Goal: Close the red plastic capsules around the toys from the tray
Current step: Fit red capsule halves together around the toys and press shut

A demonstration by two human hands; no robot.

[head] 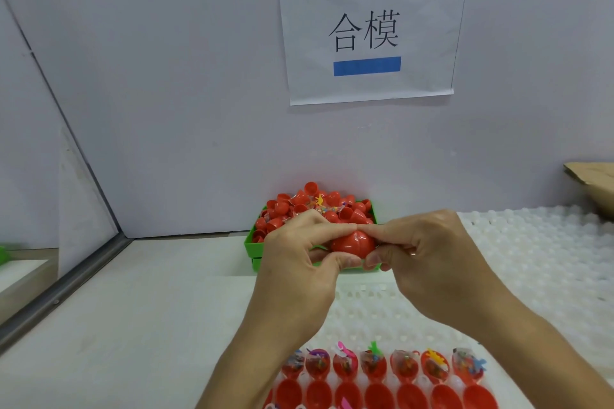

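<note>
**White worktable and what lies on it**

A white table (pixel 133 325) carries a green bin (pixel 254 244) heaped with red capsule halves (pixel 292 209) by the back wall, a white dimpled tray (pixel 548 259) at right, and a near tray holding toy-filled red shells (pixel 375 365). Brown cardboard (pixel 594 186) sits far right.

Assembly workstation, wall sign (pixel 367 31) (partitioned); capsule trays (pixel 382 375)

A single head-worn wide-angle camera looks forward and down over the pale white worktop (pixel 133 325), close above it. It faces a plain grey partition wall (pixel 166 76) (straight lines bow near the edges).
</note>
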